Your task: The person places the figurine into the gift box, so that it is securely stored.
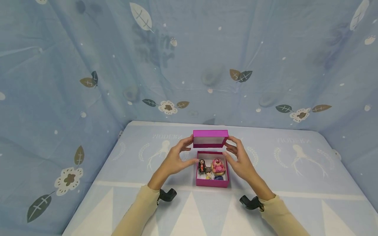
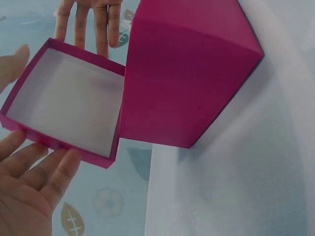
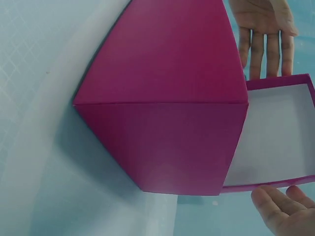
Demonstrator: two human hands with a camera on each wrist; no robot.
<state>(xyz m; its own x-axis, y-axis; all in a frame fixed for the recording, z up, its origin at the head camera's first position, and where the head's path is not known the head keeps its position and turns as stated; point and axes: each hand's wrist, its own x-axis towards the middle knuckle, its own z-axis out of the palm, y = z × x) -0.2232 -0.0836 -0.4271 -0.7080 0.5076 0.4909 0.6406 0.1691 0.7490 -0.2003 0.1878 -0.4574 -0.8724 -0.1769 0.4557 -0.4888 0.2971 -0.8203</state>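
Note:
A magenta lid [image 1: 210, 133] with a white inside stands tilted over the far side of a magenta box [image 1: 211, 183]. My left hand [image 1: 175, 158] presses its nearly straight fingers against the lid's left side. On the opposite side, the fingers of my right hand [image 1: 241, 160] press the lid likewise. Both thumbs point toward the box's side walls. Inside the box lie a dark-haired doll figure [image 1: 202, 166], a pink bear figure [image 1: 218, 167] and smaller pieces. The wrist views show the lid's white inside [image 2: 69, 93] and the box's outer walls [image 3: 167, 147]; the box contents are hidden there.
The box stands on a table [image 1: 141, 188] covered with a pale blue and white patterned cloth. Blue fabric [image 1: 189, 59] printed with leaves and flowers hangs behind and at the sides. A black wrist mount [image 1: 167, 195] sits at each sleeve's cuff.

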